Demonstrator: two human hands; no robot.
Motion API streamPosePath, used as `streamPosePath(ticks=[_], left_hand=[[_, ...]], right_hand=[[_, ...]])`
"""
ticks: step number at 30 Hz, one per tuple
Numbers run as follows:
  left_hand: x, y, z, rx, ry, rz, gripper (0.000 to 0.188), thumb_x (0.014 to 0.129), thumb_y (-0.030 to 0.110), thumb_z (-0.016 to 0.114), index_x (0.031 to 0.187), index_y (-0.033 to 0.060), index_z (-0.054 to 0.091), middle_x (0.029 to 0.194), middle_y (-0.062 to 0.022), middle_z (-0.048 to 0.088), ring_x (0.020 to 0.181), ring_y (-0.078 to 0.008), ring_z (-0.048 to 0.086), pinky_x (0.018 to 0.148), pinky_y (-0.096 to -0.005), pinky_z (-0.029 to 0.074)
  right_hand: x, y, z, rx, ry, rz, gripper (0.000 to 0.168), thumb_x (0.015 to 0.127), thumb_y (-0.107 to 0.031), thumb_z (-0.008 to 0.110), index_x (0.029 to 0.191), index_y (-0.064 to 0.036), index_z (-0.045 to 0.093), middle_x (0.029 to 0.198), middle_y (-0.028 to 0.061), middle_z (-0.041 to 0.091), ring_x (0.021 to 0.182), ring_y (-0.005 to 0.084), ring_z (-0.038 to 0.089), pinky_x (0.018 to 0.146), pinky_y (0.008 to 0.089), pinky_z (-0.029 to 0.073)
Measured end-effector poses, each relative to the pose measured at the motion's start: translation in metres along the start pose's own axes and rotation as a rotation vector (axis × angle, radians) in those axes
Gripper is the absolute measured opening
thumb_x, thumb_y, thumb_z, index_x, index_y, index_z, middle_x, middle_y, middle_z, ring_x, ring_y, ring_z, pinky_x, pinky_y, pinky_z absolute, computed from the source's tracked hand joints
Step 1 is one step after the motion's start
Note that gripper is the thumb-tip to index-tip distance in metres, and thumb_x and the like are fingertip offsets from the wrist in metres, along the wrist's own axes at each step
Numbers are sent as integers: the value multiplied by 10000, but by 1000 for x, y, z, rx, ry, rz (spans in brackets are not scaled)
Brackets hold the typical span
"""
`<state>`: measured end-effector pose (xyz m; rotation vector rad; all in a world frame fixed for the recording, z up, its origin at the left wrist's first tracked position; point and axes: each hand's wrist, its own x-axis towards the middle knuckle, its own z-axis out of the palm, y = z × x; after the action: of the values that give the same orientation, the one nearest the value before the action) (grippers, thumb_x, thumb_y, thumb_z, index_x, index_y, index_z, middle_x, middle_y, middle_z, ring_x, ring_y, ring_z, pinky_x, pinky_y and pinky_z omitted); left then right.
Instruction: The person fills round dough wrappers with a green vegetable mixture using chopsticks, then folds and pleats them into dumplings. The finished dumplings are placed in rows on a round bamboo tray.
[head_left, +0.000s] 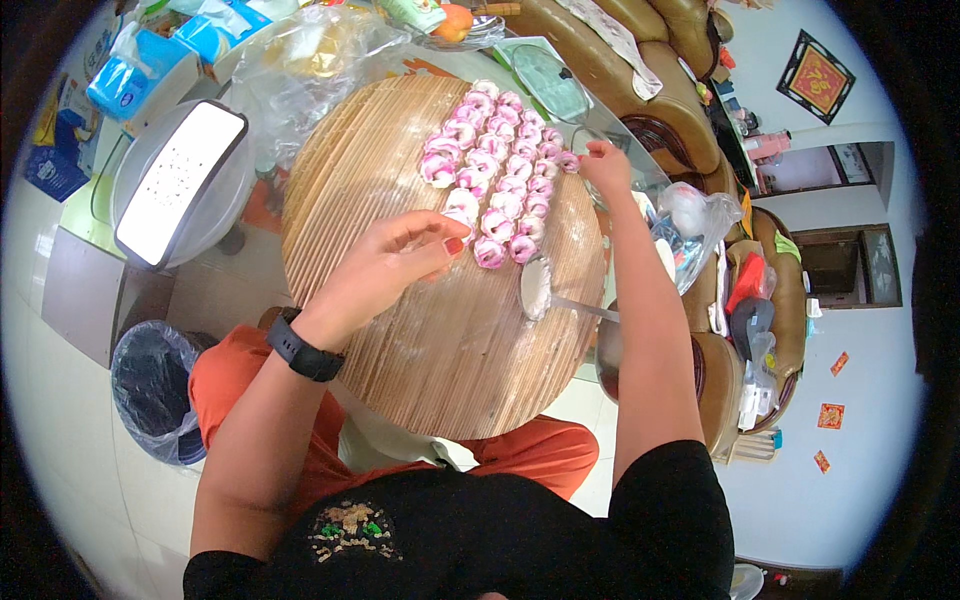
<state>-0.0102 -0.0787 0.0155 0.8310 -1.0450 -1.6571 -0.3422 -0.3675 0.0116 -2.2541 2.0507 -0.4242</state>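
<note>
Rows of pink-and-white folded dumplings (504, 204) sit on a round slatted wooden board (420, 360) dusted with flour. My left hand (401, 259), with a dark watch on its wrist, is over the board at the near left end of the rows. Its fingers are curved beside a dumpling (462, 202); whether it holds anything is hidden. Out at the board's right edge, the fingertips of my right hand (606, 166) pinch the side of a dumpling (568, 162) at the end of a row. A metal spoon or ladle (536, 289) with white flour lies near the closest dumplings.
A lit phone (180, 184) rests on a plastic tub (240, 217) at left, above a lined bin (154, 394). Clear plastic bags (300, 67) and a glass lid (551, 82) lie past the board on a glass table. Brown leather sofas (675, 97) stand to the right.
</note>
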Motion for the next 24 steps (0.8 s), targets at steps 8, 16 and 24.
streamPosePath(ticks=[8,16,24], left_hand=[[2,-1,1,17,0,-5,314,952,232,522,1192,45,600,1032,-40,616,912,-93,552,825,-244,445],[0,-3,-1,19,20,12,325,957,266,527,1178,43,610,1030,-45,622,901,-97,559,809,-244,451],[-2,0,2,3,51,9,306,938,252,549,1162,57,624,1000,-19,622,880,-85,557,801,-240,450]], right_hand=[[1,6,37,-97,-59,-47,428,716,-220,667,1117,-70,664,1050,175,673,960,298,656,865,368,495],[-12,10,34,-84,129,-66,234,761,-204,685,923,-36,688,826,134,699,780,257,676,753,345,517],[-109,-13,-46,783,-350,74,261,801,-71,674,1052,-22,623,921,44,664,824,137,638,736,267,510]])
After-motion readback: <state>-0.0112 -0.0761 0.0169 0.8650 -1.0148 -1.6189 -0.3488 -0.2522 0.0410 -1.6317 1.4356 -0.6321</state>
